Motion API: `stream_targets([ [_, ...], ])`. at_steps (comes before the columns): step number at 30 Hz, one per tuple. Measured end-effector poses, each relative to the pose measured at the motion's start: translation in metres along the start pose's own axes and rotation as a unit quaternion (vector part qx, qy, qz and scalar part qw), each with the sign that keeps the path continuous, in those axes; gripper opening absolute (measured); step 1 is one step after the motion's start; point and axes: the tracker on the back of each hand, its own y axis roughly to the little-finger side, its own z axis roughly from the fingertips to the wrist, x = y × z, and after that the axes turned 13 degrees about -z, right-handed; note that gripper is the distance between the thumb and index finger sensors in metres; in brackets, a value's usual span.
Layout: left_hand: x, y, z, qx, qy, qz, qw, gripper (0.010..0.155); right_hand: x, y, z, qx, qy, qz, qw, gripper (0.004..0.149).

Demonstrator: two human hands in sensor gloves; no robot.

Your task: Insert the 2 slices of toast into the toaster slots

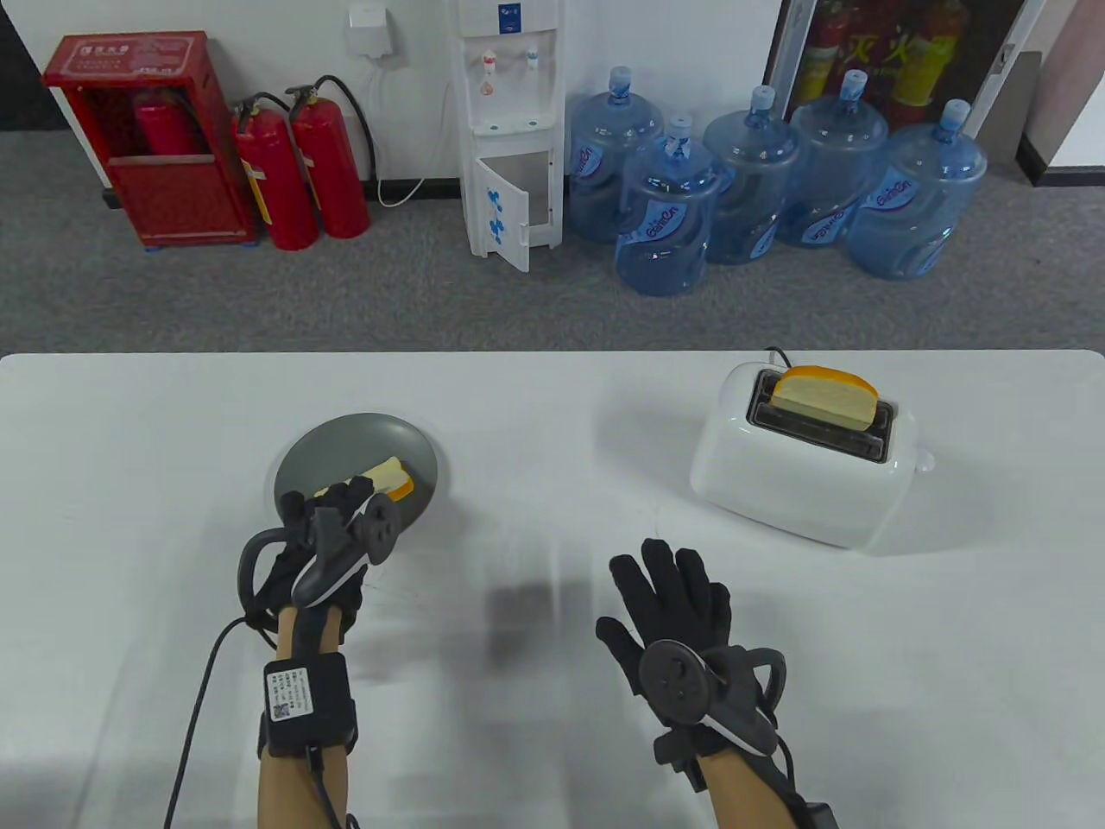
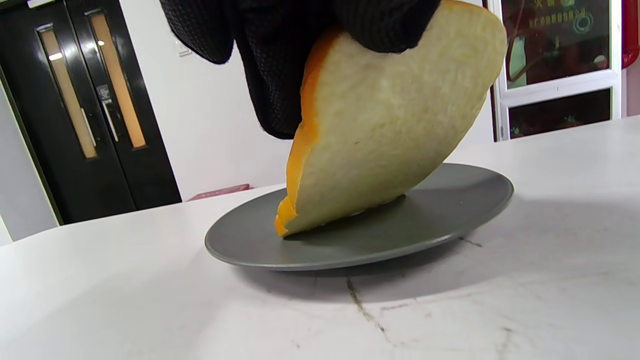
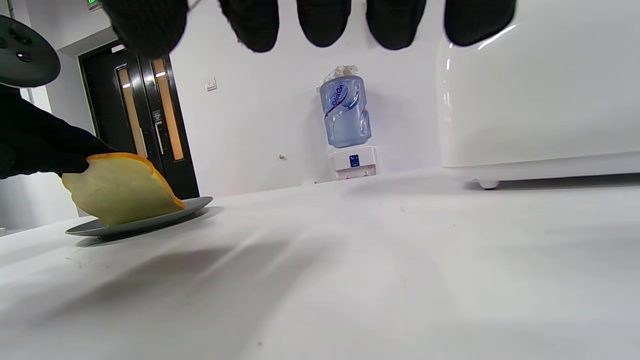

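Observation:
A white toaster [image 1: 803, 471] stands at the table's right, one toast slice [image 1: 824, 395] sticking up out of its far slot; the near slot is empty. The second slice [image 2: 380, 125] is tilted up on edge on the grey plate [image 2: 450, 200], its lower corner still touching the plate. My left hand [image 1: 337, 509] pinches its upper edge between thumb and fingers. In the right wrist view the same slice [image 3: 120, 190] leans on the plate [image 3: 192, 206]. My right hand [image 1: 673, 587] hovers flat over the table's middle, fingers straight, holding nothing, left of the toaster [image 3: 540, 95].
The plate [image 1: 345, 449] lies left of centre on the white table [image 1: 552, 406]. A cable runs from my left wrist off the front edge. Beyond the table stand water bottles [image 1: 760, 190], a dispenser and fire extinguishers on the floor.

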Motion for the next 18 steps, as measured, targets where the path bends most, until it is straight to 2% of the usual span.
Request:
stream_targets([
  [6,0.001,0.006,0.001,0.01,-0.011,0.006,1.0,0.05,0.0,0.0,0.0,0.001,0.0,-0.001,1.0,0.068],
  [18,0.011,0.016,0.007,0.039,-0.078,0.008,0.996,0.046,-0.001,0.001,0.0,0.002,0.0,0.0,1.0,0.067],
])
